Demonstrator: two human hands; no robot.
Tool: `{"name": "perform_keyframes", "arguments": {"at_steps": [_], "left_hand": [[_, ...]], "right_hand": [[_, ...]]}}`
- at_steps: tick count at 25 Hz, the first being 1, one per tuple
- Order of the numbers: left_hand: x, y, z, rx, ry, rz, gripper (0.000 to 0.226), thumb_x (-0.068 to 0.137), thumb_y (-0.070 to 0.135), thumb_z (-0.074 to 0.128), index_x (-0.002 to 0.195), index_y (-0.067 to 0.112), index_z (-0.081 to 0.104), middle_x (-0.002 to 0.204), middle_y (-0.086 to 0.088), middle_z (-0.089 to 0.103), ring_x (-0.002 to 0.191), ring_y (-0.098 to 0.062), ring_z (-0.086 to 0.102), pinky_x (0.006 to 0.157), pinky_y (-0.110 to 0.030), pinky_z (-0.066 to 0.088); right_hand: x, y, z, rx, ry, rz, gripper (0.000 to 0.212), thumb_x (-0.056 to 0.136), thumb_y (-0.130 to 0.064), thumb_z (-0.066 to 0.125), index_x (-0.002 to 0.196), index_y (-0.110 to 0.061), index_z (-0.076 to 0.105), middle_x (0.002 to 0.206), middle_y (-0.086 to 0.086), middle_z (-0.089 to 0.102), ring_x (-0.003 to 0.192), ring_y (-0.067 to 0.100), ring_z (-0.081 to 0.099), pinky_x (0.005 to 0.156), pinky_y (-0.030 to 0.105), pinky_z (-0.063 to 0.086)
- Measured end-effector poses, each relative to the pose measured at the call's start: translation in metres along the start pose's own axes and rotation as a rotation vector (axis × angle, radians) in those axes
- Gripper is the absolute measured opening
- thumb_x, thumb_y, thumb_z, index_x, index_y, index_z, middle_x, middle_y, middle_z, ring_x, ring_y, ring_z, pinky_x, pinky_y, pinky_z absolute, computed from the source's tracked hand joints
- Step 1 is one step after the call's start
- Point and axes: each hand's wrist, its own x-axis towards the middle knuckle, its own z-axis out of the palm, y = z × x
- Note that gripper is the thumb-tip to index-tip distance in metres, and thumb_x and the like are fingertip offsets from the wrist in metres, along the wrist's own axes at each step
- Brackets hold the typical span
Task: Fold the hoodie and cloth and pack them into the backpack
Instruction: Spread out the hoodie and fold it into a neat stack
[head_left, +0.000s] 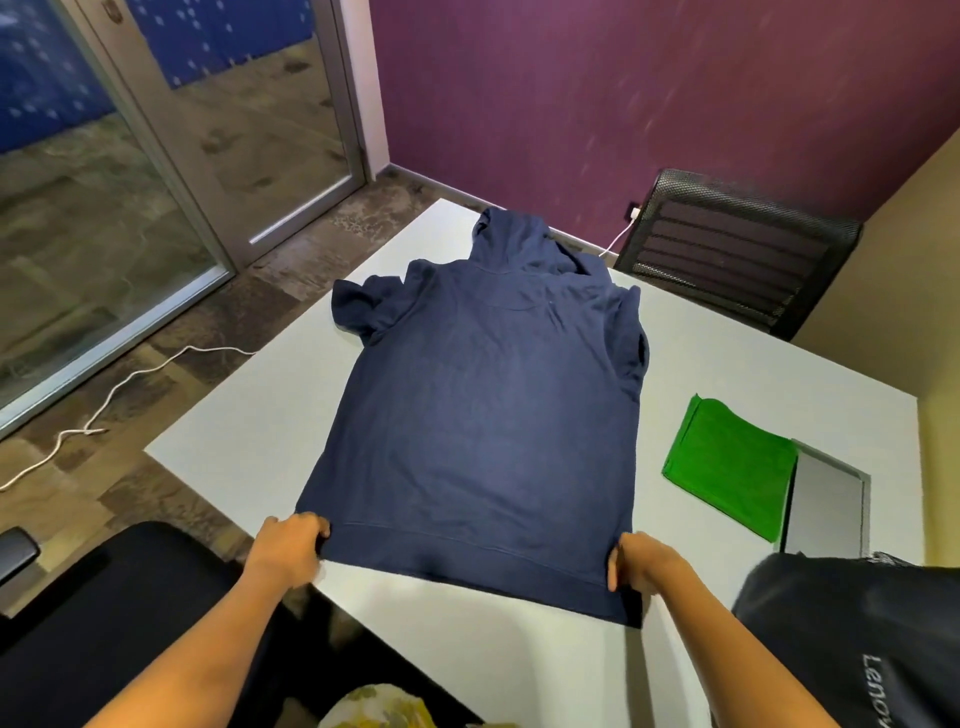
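White table (249, 441): navy hoodie (483, 410) spread flat, green cloth (727, 467) right, black backpack (852, 639) near-right corner.

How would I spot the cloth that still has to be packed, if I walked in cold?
Find the white table with the navy hoodie spread across it. Right of the hoodie lies the green cloth, flat beside a grey panel. It is the only bright green thing there.

A white worktop (249, 431) is set near a purple wall (623, 93), with a mesh chair (737, 249) placed at its far edge. A white cable (119, 387) is trailed across the patterned floor (218, 322) beside a glass door (171, 119), and a grey panel (826, 504) is seen at the worktop's right edge.
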Motion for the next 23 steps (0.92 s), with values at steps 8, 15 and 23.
{"name": "perform_keyframes", "arguments": {"at_steps": [8, 15, 23], "left_hand": [[0.017, 0.011, -0.029, -0.211, 0.147, -0.134, 0.041, 0.087, 0.064, 0.044, 0.078, 0.027, 0.059, 0.082, 0.008, 0.065, 0.082, -0.019, 0.063, 0.094, -0.043, 0.042], [0.111, -0.037, -0.106, -0.618, 0.189, -0.140, 0.034, 0.095, 0.047, 0.055, 0.083, 0.018, 0.066, 0.087, -0.002, 0.069, 0.085, -0.026, 0.064, 0.089, -0.043, 0.052], [0.245, -0.076, -0.172, -1.064, 0.258, -0.031, 0.013, 0.091, 0.018, 0.068, 0.086, 0.008, 0.075, 0.092, -0.009, 0.074, 0.088, -0.030, 0.068, 0.087, -0.040, 0.056]], "right_hand": [[0.021, -0.080, -0.057, -0.304, 0.102, 0.132, 0.041, 0.093, -0.017, 0.053, 0.134, -0.013, 0.058, 0.140, 0.004, 0.056, 0.126, 0.026, 0.058, 0.100, 0.034, 0.047], [0.083, -0.189, -0.142, 0.056, 0.290, -0.059, 0.040, 0.091, -0.026, 0.052, 0.130, -0.017, 0.052, 0.131, 0.010, 0.056, 0.116, 0.034, 0.058, 0.086, 0.039, 0.051], [0.156, -0.316, -0.193, 0.350, 0.291, -0.180, 0.113, 0.072, -0.042, 0.086, 0.158, -0.026, 0.013, 0.165, 0.005, 0.010, 0.148, 0.037, 0.024, 0.113, 0.057, 0.033]]}}
